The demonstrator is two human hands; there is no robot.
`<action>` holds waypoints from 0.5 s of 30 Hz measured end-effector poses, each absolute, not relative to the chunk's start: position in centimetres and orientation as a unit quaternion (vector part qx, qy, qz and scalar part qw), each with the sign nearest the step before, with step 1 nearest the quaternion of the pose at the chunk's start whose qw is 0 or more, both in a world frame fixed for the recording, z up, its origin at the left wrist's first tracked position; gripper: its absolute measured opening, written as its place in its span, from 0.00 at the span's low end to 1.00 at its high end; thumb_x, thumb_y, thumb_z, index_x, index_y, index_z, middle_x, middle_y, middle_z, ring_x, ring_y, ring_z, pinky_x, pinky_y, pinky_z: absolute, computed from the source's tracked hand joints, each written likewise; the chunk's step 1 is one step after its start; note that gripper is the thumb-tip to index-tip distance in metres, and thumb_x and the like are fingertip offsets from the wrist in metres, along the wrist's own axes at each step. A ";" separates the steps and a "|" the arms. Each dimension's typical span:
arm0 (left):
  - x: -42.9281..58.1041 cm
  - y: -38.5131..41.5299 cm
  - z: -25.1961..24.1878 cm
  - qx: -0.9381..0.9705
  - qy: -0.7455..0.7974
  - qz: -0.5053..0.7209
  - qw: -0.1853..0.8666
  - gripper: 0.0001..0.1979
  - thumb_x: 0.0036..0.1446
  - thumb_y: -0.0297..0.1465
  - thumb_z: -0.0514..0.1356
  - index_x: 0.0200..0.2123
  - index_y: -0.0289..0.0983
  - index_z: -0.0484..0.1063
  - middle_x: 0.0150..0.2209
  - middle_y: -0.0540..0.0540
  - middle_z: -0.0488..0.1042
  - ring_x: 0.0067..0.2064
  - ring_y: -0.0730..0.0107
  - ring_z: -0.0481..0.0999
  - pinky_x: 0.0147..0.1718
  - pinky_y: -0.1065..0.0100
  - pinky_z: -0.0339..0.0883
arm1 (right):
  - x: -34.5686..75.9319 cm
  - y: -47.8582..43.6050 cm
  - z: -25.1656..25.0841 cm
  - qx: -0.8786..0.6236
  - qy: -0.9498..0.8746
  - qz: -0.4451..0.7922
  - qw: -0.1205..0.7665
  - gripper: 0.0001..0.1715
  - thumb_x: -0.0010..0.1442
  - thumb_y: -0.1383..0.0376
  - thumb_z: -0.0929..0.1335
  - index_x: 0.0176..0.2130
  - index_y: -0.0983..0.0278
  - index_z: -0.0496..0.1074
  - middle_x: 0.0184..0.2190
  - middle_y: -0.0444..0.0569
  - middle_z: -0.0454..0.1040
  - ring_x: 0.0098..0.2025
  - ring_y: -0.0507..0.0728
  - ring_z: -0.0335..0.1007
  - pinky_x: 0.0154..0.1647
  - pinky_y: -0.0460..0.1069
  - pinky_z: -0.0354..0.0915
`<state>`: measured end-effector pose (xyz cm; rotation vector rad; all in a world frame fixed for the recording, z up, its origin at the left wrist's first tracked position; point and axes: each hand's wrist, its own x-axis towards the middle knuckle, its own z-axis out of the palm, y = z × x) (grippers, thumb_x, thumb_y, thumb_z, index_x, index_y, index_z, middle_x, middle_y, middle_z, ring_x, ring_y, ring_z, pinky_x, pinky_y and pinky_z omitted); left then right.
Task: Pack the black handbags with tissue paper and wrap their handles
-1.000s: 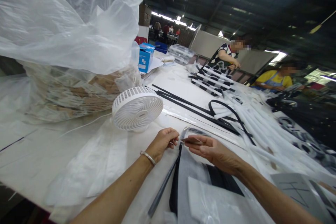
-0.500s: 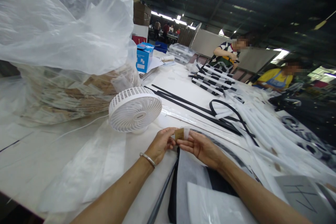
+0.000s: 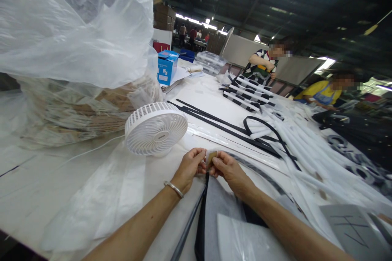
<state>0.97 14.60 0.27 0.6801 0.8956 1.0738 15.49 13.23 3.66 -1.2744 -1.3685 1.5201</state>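
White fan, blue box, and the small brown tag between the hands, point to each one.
white fan (image 3: 156,129): head view, centre of its grille.
blue box (image 3: 165,71): head view, its front face.
brown tag (image 3: 211,157): head view, its exposed middle.

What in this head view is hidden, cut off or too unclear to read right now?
Head view, small brown piece: mostly covered by fingertips of left hand and right hand; shape unclear.
Head view, brown stack: veiled by crumpled clear plastic bag.
Head view, blue box: print too small.
Head view, grey marked sheet: cut by the bottom edge.
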 end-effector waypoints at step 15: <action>0.5 14.5 0.5 0.409 0.442 0.489 0.631 0.13 0.53 0.39 0.63 0.37 0.36 0.78 0.33 0.48 0.74 0.21 0.81 0.60 0.18 0.75 0.50 | 16.8 16.5 4.5 -0.522 -0.635 0.553 0.138 0.17 0.51 0.56 0.69 0.21 0.64 0.64 0.17 0.38 0.57 0.20 0.46 0.46 0.21 0.45 0.43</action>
